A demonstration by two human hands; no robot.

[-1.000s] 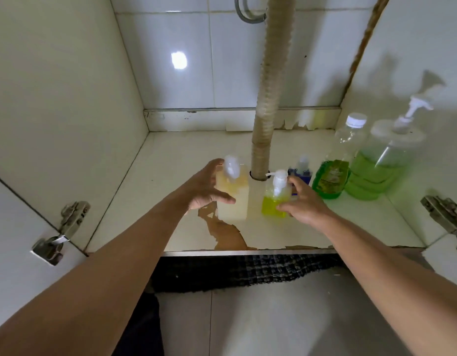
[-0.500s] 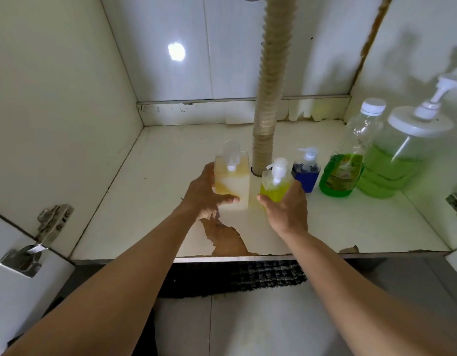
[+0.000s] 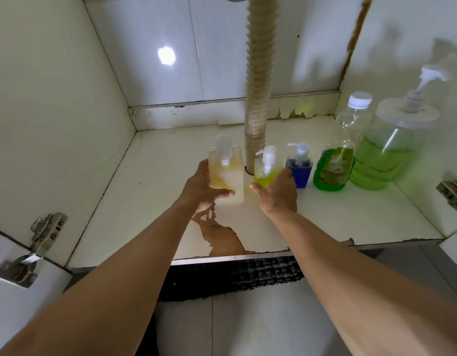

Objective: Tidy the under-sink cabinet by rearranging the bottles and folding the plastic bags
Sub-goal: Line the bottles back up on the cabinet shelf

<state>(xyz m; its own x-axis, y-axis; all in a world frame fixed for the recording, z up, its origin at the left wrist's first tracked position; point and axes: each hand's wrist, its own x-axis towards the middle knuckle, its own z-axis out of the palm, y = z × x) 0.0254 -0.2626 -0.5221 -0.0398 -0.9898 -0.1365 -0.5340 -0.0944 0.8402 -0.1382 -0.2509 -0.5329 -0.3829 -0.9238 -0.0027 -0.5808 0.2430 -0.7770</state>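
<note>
The left hand (image 3: 205, 187) is wrapped round the lower half of a square, clear plastic pump bottle of pale amber liquid (image 3: 226, 173), thumb across its front face and fingers behind. Just to its right, the right hand (image 3: 278, 192) cups a small clear pump bottle of yellow-green liquid (image 3: 266, 168) from below and from the near side, its fingers curled up round the body. Both bottles stand upright, close together, directly in front of the ribbed beige drain hose (image 3: 260, 86), which drops into the cabinet floor (image 3: 150, 201) between and just beyond the two hands. I cannot tell whether either bottle's base touches the floor or is slightly lifted.

The step looks to be shifting this pair into the row. To do it well, keep each bottle vertical, grip low on the body rather than by the pump head, and lift clear instead of dragging, since the laminate is peeled and rough just nearer than the left hand.

Right of the right hand, nearly touching its knuckles, stands a small blue pump bottle (image 3: 300, 167); next comes a clear bottle of green liquid with a white cap (image 3: 336, 160), then a large clear jar of green liquid with a white pump lid (image 3: 392, 147) against the side wall. The hose blocks any move straight back, and the blue bottle could be knocked by the right hand. No plastic bags show here.
</note>
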